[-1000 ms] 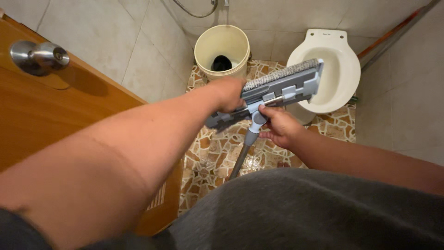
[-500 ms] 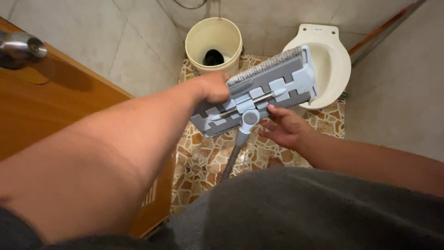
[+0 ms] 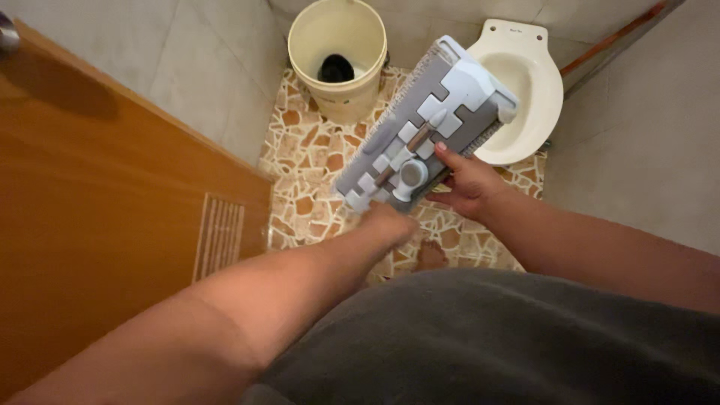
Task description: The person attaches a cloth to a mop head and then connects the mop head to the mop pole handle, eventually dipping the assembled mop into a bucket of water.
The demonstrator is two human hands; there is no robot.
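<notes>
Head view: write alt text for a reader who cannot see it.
Two bare hands hold a grey flat rectangular mop head above a brown-and-cream mosaic tile floor: the right hand at its near edge, the left hand at its lower end. Behind stand a cream plastic bucket and a white toilet bowl.

mop head (image 3: 424, 124) | grey flat plate, pale-blue clips | tilted diagonally, back facing up | held above floor

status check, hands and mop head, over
Right hand holds mop head at its edge. Left hand at its near end, grip unclear. Bucket, toilet beyond.
</notes>
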